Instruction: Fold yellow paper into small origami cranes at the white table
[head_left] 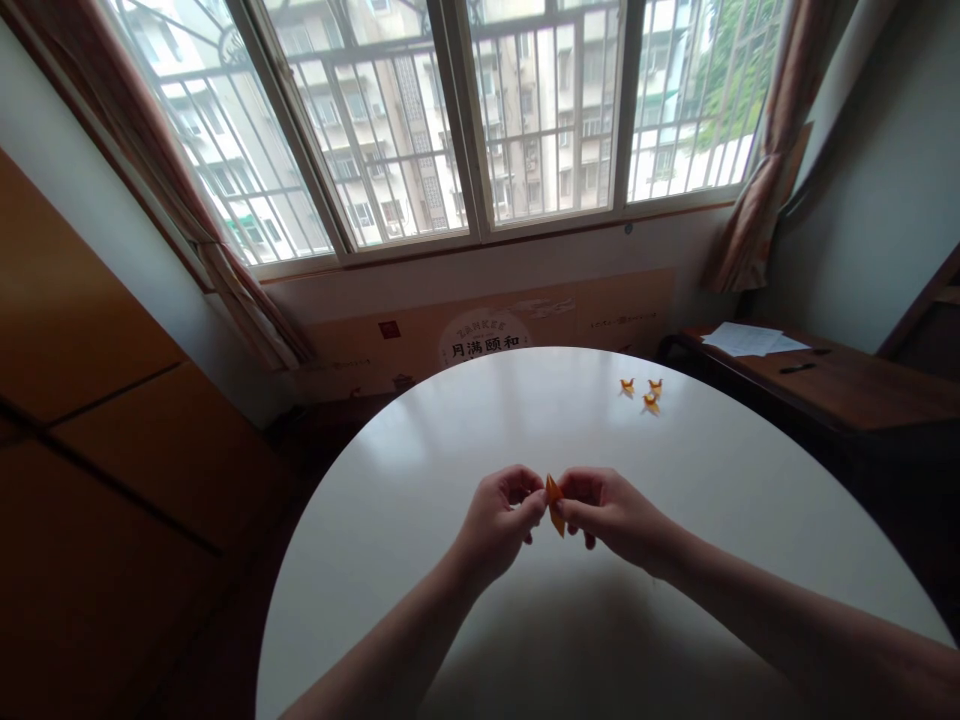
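Observation:
A small piece of folded orange paper [555,505], narrow and pointed at top and bottom, is held up over the white round table [420,620]. My right hand [604,505] pinches it from the right between thumb and fingers. From the left, my left hand [501,520] has thumb and fingertips closed at its edge. The fingertips partly cover the paper, so its full shape does not show. Farther back on the table stand three small folded orange paper birds [650,402], grouped to the right of both hands.
Beyond the table's right edge, a brown wooden bench [862,385] carries white paper sheets [754,340] and small dark objects. A printed cardboard panel [345,350] stands behind the table, under the barred window. An orange-brown cabinet [112,450] is on the left.

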